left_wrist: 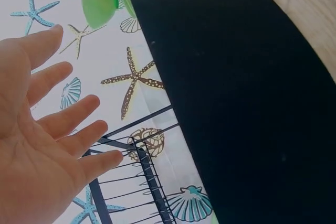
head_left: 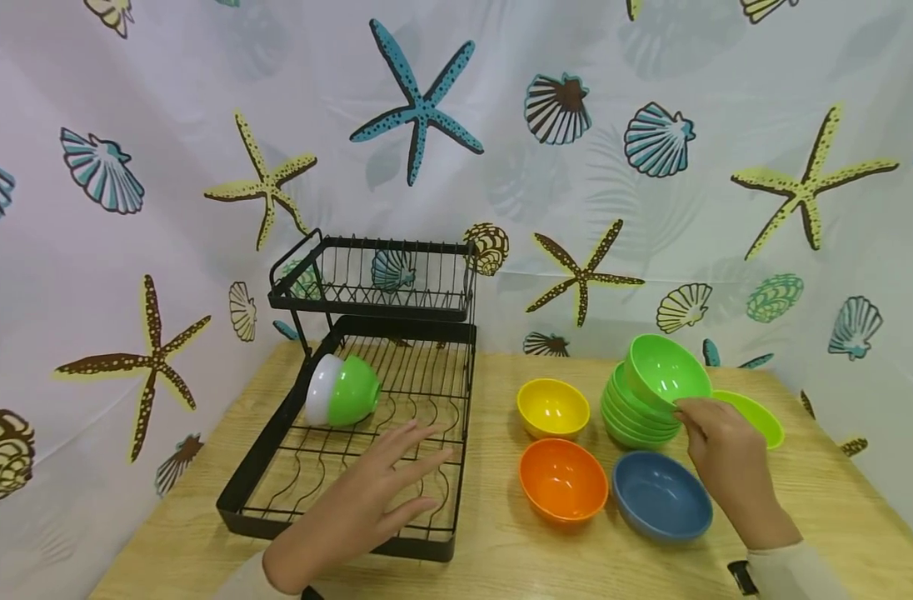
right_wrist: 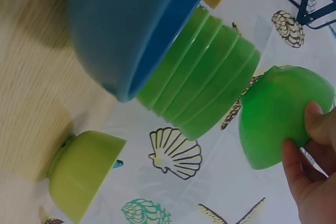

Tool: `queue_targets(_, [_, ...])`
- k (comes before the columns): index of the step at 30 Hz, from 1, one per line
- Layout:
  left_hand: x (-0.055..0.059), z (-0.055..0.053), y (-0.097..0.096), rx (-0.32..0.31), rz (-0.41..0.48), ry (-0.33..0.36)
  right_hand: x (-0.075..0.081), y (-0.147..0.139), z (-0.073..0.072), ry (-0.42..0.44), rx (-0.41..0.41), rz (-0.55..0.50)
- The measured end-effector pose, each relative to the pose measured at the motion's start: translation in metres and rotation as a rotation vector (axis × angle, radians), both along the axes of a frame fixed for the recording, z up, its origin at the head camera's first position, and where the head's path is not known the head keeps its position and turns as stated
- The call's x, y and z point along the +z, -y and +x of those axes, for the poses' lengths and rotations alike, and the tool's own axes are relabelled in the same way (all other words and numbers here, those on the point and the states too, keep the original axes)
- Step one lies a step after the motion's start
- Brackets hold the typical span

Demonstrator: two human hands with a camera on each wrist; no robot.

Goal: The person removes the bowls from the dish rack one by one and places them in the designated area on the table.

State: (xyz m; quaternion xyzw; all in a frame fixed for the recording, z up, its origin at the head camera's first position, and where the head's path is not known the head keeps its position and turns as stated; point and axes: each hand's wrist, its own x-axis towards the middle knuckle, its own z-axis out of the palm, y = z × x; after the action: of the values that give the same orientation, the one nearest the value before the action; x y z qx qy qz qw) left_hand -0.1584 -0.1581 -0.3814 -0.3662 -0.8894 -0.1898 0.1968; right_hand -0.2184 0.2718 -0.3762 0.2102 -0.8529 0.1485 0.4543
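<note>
My right hand (head_left: 726, 442) pinches the rim of a green bowl (head_left: 668, 368), which tilts above a stack of green bowls (head_left: 631, 414). In the right wrist view the pinched bowl (right_wrist: 286, 116) hangs just off the stack's top, thumb on one side and fingers on the other. My left hand (head_left: 366, 500) hovers with spread fingers over the front of the black dish rack (head_left: 231, 500), holding nothing. On the rack's lower tier, toward the left, a green bowl (head_left: 355, 392) and a white bowl (head_left: 322, 392) lie on their sides, nested together.
Beside the stack stand a yellow bowl (head_left: 552, 408), an orange bowl (head_left: 564, 481) and a blue bowl (head_left: 662, 496). A lime bowl (head_left: 752, 417) sits behind my right hand. The rack's upper tier (head_left: 374, 312) overhangs its back part. A patterned curtain (head_left: 501, 192) surrounds the wooden table (head_left: 501, 533).
</note>
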Motion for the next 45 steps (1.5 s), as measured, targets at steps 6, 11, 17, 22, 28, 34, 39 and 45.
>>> queue_targets(6, [-0.001, -0.001, -0.001, 0.015, -0.004, 0.022, -0.006, -0.009, -0.013, 0.102, -0.045, -0.001])
queue_targets(11, [-0.001, 0.001, 0.000, 0.031, -0.021, 0.051, -0.017, -0.013, -0.020, 0.209, -0.062, 0.049])
queue_targets(17, [-0.001, 0.001, 0.000, 0.024, -0.007, 0.060, -0.021, -0.013, -0.022, 0.272, -0.060, 0.063])
queue_targets(22, [-0.001, 0.000, 0.001, 0.011, -0.013, 0.050, -0.024, -0.011, -0.022, 0.277, -0.054, 0.053])
queue_targets(28, [-0.002, 0.001, 0.002, 0.018, -0.041, 0.037, -0.024, -0.009, -0.022, 0.253, -0.023, 0.042])
queue_targets(34, [-0.004, 0.001, 0.003, 0.027, -0.058, 0.052, -0.027, -0.009, -0.021, 0.239, -0.011, 0.036])
queue_targets(39, [-0.004, 0.000, 0.004, 0.003, -0.050, 0.047, -0.028, -0.009, -0.021, 0.240, -0.005, 0.022])
queue_targets(45, [-0.002, -0.001, 0.004, -0.015, -0.063, 0.055, -0.029, -0.010, -0.018, 0.278, -0.001, 0.020])
